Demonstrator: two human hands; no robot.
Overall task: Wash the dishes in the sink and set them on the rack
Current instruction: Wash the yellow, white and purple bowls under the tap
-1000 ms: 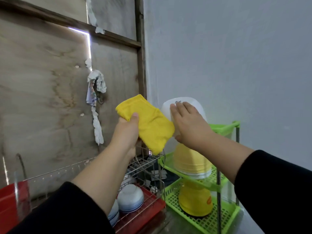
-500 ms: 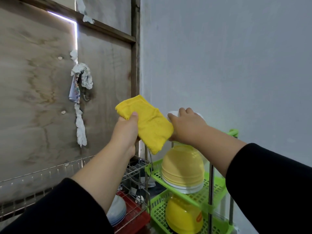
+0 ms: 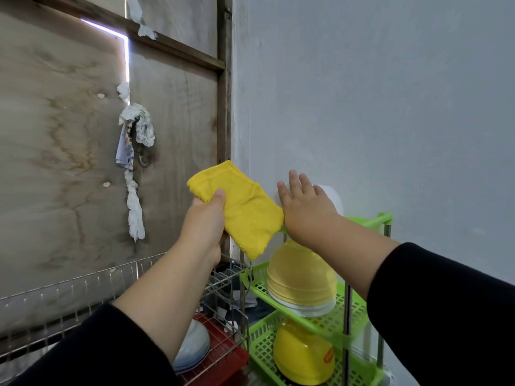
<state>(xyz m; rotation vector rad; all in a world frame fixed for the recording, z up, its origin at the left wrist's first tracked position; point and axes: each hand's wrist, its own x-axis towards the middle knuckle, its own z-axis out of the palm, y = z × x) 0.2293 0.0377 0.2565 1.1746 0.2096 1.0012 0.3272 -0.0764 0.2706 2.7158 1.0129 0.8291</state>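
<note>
Setting white dish (image 3: 331, 197) on green rack (image 3: 365, 220): right hand (image 3: 305, 207) flat, fingers straight; left hand (image 3: 207, 218) pinching yellow cloth (image 3: 245, 210). Next, probably withdraw.

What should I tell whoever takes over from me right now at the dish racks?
Left hand grips the yellow cloth, raised in front of the wall.
Right hand is open, fingers straight, over the white container on top of the green rack.
Done: yellow bowls stacked upside down on the middle shelf, another yellow bowl below, pale plates in the wire rack.
Left: the sink is out of view, so check it for remaining dishes.
</note>
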